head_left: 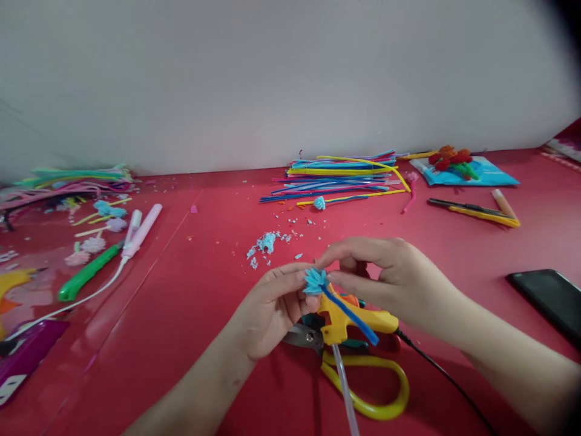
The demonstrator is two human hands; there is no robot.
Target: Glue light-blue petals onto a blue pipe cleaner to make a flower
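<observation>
Blue pipe cleaner [347, 312] — yellow glue gun [338, 321] — red table [204, 339].

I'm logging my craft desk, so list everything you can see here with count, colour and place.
fuzzy pipe-cleaner flower on a stem: one, blue, pinched between both hands
glue gun: one, yellow, under the hands
scissors: one, yellow handles, near edge
pipe-cleaner pile: many, mixed colours, far centre
fluff scraps: several, light blue, mid-table
phone: one, black, right
utility knife: one, yellow-black, far right
table: one, red
left hand: one, on flower
right hand: one, on flower
</observation>
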